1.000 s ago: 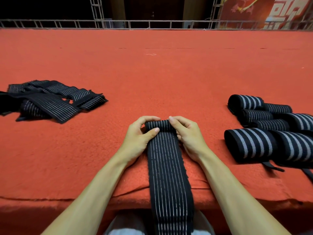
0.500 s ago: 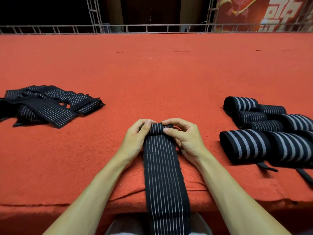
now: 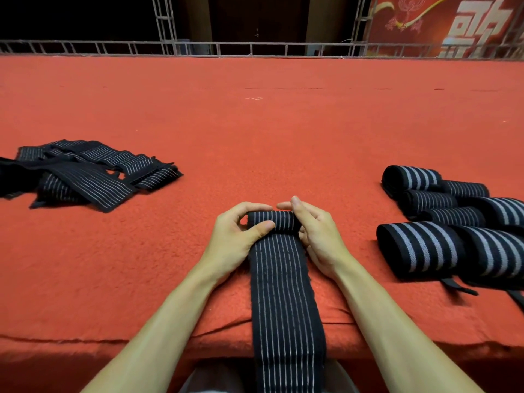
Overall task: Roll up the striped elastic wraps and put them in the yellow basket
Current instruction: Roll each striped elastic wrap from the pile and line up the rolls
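Both hands, left hand (image 3: 235, 236) and right hand (image 3: 317, 239), are pinching the small started roll of the striped elastic wrap (image 3: 273, 222), its tail trailing across the red bench (image 3: 255, 137) and over the near edge. Likely risk: uneven pressure skewing the roll into a cone, or the elastic springing loose.

looks like a stage in an event hall: red carpet (image 3: 255, 131) covers the whole platform, a metal truss rail (image 3: 255, 49) lines its far edge at 12 o'clock, and a red banner (image 3: 425, 26) with large pale lettering hangs at 1 o'clock.
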Tool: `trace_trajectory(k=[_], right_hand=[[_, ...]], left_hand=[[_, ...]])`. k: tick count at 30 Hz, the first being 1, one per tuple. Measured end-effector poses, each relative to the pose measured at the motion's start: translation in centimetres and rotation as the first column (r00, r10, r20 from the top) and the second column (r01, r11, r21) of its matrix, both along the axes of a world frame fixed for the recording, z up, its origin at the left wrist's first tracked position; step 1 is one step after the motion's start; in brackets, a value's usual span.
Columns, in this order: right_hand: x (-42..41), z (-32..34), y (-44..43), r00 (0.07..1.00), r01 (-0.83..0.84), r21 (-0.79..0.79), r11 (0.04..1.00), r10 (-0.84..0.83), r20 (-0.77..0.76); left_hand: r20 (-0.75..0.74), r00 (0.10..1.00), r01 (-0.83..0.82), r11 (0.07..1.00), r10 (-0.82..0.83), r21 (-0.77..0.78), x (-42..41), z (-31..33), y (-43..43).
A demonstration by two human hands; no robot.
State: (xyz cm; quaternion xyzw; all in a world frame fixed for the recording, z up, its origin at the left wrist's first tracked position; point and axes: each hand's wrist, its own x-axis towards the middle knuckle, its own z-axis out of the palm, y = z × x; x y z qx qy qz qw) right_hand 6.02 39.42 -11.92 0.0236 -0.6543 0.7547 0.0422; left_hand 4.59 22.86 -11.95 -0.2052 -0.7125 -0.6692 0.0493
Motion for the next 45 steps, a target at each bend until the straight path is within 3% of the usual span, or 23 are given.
trace_trajectory(k=[5,14,20,25,32,38,45], right_hand=[[0.0,0.0,-0.2,1.0,-0.027,0.018,0.999,0.027,0.003],[0.2,0.1,0.4,0.999,-0.037,-0.113,0.993,0.033,-0.036],[-0.1,-0.5,0.8,0.994,-0.051,-0.104,0.993,0.04,-0.106],[-0.2,-0.6,1.0,0.983,-0.079,-0.114,0.99,0.058,-0.176],[0.1,-0.1,0.7,0.994,-0.052,-0.136,0.989,0.038,-0.106],[-0.4,-0.6,-0.3,0.994,0.096,0.158,0.983,-0.085,-0.072],[-0.5,-0.4,-0.1,0.998,0.048,-0.016,0.999,-0.048,-0.027]], left_hand=[[-0.005,0.998,-0.065,0.998,0.065,-0.006,0.3,0.2,-0.1],[0.043,0.998,0.034,0.996,-0.038,0.077,0.3,0.2,-0.3],[0.092,0.996,0.018,1.0,-0.017,-0.01,0.4,0.7,0.5],[0.101,0.994,0.057,0.976,-0.036,-0.209,0.0,0.0,0.5],[0.09,0.994,0.06,0.997,-0.056,-0.043,0.7,0.6,0.6],[0.022,0.998,0.053,0.998,-0.052,-0.03,0.5,0.6,0.3],[0.023,0.993,0.115,0.992,-0.114,-0.05,0.5,0.4,0.4]])
